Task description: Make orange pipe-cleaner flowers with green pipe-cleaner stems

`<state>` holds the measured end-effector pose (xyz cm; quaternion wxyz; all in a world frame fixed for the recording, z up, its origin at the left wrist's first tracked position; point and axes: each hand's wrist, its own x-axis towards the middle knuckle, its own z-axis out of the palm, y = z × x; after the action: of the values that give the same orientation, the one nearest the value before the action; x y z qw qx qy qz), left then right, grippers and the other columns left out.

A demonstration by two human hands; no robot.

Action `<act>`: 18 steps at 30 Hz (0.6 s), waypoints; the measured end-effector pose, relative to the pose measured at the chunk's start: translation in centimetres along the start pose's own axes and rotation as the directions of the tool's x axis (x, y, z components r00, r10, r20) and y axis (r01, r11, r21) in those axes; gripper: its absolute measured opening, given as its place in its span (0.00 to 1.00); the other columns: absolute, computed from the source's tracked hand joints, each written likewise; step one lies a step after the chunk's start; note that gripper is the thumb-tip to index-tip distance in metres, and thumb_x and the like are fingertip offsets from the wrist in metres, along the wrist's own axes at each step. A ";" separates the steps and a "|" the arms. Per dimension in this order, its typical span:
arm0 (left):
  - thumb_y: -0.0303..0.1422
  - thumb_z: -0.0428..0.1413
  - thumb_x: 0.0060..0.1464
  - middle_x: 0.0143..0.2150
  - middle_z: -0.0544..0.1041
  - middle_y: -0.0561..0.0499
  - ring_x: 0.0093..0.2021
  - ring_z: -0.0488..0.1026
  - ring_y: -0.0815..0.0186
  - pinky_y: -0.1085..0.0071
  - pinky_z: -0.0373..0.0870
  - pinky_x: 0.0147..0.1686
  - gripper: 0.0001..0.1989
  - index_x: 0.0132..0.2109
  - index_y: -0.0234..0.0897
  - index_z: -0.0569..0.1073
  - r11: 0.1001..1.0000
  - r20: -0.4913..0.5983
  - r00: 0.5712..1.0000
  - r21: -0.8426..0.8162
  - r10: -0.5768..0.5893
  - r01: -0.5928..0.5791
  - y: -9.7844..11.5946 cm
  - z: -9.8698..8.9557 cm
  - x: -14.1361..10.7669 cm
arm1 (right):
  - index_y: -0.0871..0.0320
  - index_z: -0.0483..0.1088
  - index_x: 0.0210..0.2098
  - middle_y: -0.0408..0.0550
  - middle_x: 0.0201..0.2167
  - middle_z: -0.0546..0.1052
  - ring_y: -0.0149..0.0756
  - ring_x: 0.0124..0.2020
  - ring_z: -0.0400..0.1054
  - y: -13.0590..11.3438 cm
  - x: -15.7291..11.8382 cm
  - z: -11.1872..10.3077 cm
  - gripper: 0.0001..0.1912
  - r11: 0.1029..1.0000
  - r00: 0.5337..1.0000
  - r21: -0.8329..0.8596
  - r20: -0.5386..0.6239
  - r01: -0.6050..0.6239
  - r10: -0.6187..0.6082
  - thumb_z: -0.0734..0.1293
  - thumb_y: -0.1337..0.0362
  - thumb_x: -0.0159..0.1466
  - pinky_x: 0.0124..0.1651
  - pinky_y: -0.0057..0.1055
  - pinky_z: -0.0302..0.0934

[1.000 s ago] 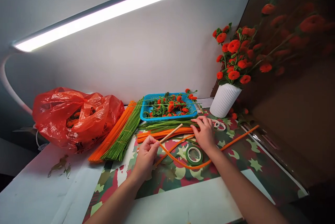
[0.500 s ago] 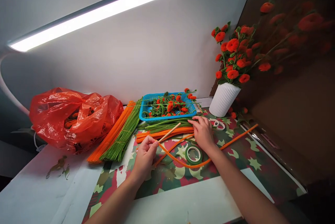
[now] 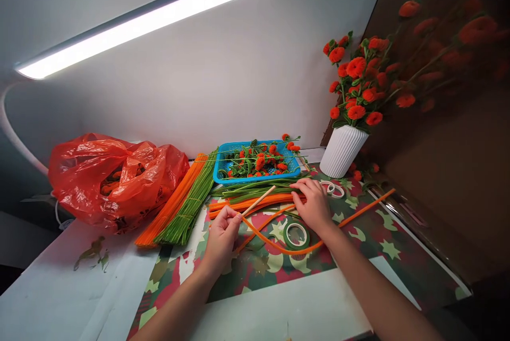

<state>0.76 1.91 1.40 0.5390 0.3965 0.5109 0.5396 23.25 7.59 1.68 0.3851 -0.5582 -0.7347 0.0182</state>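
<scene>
My left hand [image 3: 223, 229] pinches a thin wooden stick [image 3: 258, 201] together with one end of a long orange stem [image 3: 274, 247]. That stem curves below a green tape roll [image 3: 296, 236], passes by my right wrist and runs out to the right. My right hand [image 3: 313, 203] reaches over the right end of the loose orange stems [image 3: 258, 202], its fingers bent; what its fingertips hold, if anything, is hidden. Green stems [image 3: 251, 188] lie just behind the orange ones. Two white rings [image 3: 337, 190] lie right of my right hand.
A blue basket [image 3: 217, 171] of small orange flowers stands behind the stems. To the left are orange and green bundles [image 3: 187, 208] and a red plastic bag [image 3: 115, 181]. A white vase [image 3: 343, 152] of flowers stands at the right. A lamp [image 3: 159, 17] hangs above.
My right hand has shifted very slightly, its fingers now lower over the orange stems. My left hand keeps its pinch on the stick and stem. The whole view has moved slightly.
</scene>
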 end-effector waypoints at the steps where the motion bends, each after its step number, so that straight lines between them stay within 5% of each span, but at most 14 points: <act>1: 0.46 0.60 0.44 0.16 0.53 0.65 0.14 0.47 0.77 0.80 0.43 0.14 0.19 0.28 0.40 0.60 1.000 -0.005 1.000 0.013 0.003 -0.003 0.0 0.0 0.0 | 0.56 0.73 0.37 0.50 0.38 0.75 0.43 0.44 0.67 -0.7 -0.3 -0.2 0.07 0.993 1.000 0.117 0.013 -0.013 0.011 0.63 0.67 0.62 0.49 0.41 0.59; 3: 0.46 0.59 0.46 0.15 0.53 0.65 0.14 0.46 0.76 0.80 0.43 0.15 0.18 0.28 0.40 0.60 1.000 -0.003 1.000 0.022 0.009 -0.009 -0.1 0.1 -0.1 | 0.57 0.73 0.37 0.50 0.38 0.76 0.40 0.41 0.69 -2.4 -1.1 -0.3 0.07 0.917 0.990 0.389 0.138 -0.087 0.036 0.65 0.64 0.61 0.45 0.37 0.63; 7: 0.46 0.58 0.49 0.16 0.54 0.63 0.16 0.46 0.75 0.79 0.44 0.16 0.17 0.29 0.40 0.62 1.000 0.073 0.997 0.019 0.020 -0.022 -0.4 0.5 -0.7 | 0.57 0.72 0.42 0.47 0.36 0.78 0.36 0.36 0.72 -5.3 -2.9 -0.1 0.13 0.694 0.867 0.612 0.498 -0.380 0.036 0.70 0.61 0.57 0.41 0.33 0.67; 11: 0.46 0.58 0.50 0.18 0.58 0.61 0.20 0.51 0.73 0.78 0.49 0.20 0.16 0.30 0.39 0.64 0.998 0.161 0.986 0.038 0.045 -0.051 -0.4 0.9 -1.5 | 0.58 0.73 0.40 0.44 0.31 0.77 0.33 0.33 0.70 -6.5 -3.7 0.0 0.14 0.596 0.828 0.681 0.558 -0.426 -0.046 0.72 0.63 0.54 0.38 0.30 0.67; 18: 0.44 0.60 0.50 0.19 0.56 0.62 0.20 0.46 0.74 0.77 0.46 0.21 0.17 0.31 0.39 0.63 0.993 0.267 0.964 -0.106 -0.015 0.045 -0.9 0.8 -1.7 | 0.59 0.75 0.34 0.46 0.32 0.77 0.34 0.33 0.70 -6.6 -3.9 -0.6 0.06 0.635 0.806 0.655 0.585 -0.409 -0.085 0.66 0.67 0.58 0.35 0.28 0.65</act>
<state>1.85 0.28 0.87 0.6319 0.4269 0.4093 0.5008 18.59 1.56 2.98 0.3418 -0.3810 -0.6813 0.5233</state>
